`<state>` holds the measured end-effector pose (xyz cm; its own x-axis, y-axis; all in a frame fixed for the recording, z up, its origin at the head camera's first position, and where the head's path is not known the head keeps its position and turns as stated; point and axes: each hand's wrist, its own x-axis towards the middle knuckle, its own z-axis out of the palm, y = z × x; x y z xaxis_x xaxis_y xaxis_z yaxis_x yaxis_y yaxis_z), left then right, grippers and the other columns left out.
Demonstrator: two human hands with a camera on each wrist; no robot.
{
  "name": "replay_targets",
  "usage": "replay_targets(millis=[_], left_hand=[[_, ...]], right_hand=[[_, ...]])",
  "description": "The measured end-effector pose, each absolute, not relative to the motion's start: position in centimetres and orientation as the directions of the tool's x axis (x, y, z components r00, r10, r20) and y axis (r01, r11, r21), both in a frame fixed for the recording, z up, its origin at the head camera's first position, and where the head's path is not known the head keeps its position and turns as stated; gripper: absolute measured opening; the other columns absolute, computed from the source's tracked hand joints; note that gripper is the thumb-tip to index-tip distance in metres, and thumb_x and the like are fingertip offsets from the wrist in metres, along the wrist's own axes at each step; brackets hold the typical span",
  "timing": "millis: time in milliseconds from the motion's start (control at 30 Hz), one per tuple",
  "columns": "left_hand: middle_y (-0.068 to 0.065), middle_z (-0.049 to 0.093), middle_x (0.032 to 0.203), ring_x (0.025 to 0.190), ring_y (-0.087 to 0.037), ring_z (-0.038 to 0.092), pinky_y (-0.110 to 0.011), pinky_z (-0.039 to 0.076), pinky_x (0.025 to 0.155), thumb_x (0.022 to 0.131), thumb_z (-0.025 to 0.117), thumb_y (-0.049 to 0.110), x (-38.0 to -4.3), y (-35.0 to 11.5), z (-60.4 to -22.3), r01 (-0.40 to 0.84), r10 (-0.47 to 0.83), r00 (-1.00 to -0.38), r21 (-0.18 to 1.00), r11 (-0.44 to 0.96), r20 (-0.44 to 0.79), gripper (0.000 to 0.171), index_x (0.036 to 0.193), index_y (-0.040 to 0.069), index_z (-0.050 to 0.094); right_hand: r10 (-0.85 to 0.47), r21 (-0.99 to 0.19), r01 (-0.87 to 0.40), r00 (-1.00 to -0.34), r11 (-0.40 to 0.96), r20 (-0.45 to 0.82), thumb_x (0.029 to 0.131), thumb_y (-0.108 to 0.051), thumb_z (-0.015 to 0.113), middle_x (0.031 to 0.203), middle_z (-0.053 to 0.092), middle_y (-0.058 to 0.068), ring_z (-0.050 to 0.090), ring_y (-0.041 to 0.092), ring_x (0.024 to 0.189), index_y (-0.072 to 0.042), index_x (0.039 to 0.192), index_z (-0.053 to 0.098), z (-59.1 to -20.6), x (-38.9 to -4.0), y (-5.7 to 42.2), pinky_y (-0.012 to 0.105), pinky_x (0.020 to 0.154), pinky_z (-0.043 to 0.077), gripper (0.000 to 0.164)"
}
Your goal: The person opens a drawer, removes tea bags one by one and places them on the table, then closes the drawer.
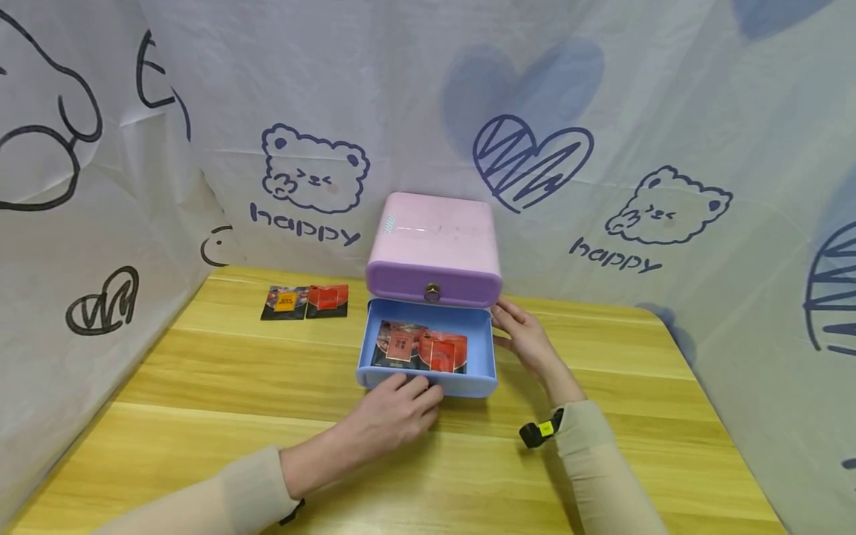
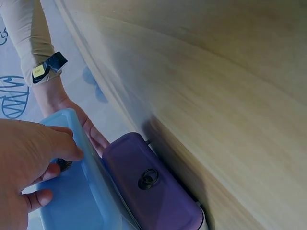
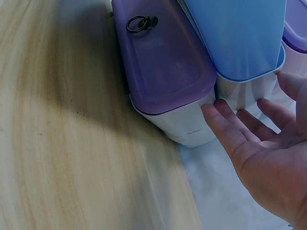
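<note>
Beige cloth sleeve of the left arm at near left; the left hand has its fingers curled round the small dark metal pull on the front of the pale-blue plastic drawer, which stands out on the near side of the pink-topped plastic cabinet, two red-and-black packets inside. Right hand: fingers apart, nearly straight, fingertips against the cabinet's white right side. Best handling, as judged: left keeps drawer straight and level, right braces cabinet, fingertips clear of the gap, packets below the rim.
</note>
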<state>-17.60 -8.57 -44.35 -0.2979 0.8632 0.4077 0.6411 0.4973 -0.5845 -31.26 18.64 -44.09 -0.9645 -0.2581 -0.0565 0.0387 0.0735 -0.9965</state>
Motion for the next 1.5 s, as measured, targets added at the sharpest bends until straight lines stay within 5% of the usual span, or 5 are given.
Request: replay_targets(millis=[233,433,767,1100,1500], left_hand=[[0.001,0.067,0.115,0.095,-0.016,0.059,-0.027,0.05,0.073,0.093,0.066,0.016,-17.7,-9.0,-43.8,0.685,0.856,-0.258,-0.54,0.489,0.448,0.017,0.104,0.02,0.078],[-0.001,0.072,0.112,0.097,-0.017,0.069,-0.029,0.058,0.079,0.087,0.079,0.016,-17.9,-8.7,-43.0,0.809,0.74,-0.224,-0.302,0.504,0.634,0.02,0.107,0.015,0.078],[-0.003,0.071,0.111,0.098,-0.019,0.068,-0.033,0.058,0.08,0.085,0.078,0.014,-19.4,-8.9,-40.4,0.845,0.545,-0.387,0.048,0.533,0.744,0.024,0.109,0.012,0.075],[0.0,0.069,0.113,0.088,-0.015,0.063,-0.029,0.053,0.071,0.091,0.078,0.019,-21.1,-8.5,-38.1,0.731,0.53,-0.634,0.212,0.649,0.563,0.026,0.116,0.013,0.074],[-0.001,0.065,0.134,0.118,-0.019,0.063,-0.039,0.057,0.088,0.095,0.075,0.032,-24.0,-7.6,-35.8,0.586,0.574,-0.808,0.271,0.763,0.132,0.039,0.13,0.016,0.072]], right_hand=[[-0.258,-0.996,0.041,-0.964,0.075,-0.06,0.112,-0.029,0.047,0.166,0.033,0.018,0.042,0.04,0.145,-0.004,0.162,0.034,-44.0,-31.3,18.7,0.051,0.114,0.044,0.058],[-0.251,-0.996,0.037,-0.966,0.076,-0.055,0.111,-0.029,0.049,0.165,0.035,0.017,0.043,0.04,0.144,-0.004,0.161,0.034,-44.1,-31.2,18.7,0.05,0.112,0.046,0.058],[-0.253,-0.997,0.037,-0.966,0.074,-0.054,0.111,-0.029,0.048,0.165,0.034,0.018,0.043,0.04,0.144,-0.004,0.161,0.034,-44.1,-31.3,18.7,0.049,0.112,0.046,0.058],[-0.256,-0.997,0.032,-0.965,0.075,-0.05,0.112,-0.029,0.048,0.165,0.036,0.018,0.044,0.04,0.144,-0.004,0.161,0.034,-44.2,-31.3,18.7,0.048,0.11,0.048,0.057],[-0.256,-0.996,0.043,-0.965,0.079,-0.062,0.111,-0.029,0.048,0.165,0.035,0.016,0.044,0.039,0.144,-0.006,0.161,0.035,-44.0,-31.3,18.7,0.049,0.111,0.047,0.056]])
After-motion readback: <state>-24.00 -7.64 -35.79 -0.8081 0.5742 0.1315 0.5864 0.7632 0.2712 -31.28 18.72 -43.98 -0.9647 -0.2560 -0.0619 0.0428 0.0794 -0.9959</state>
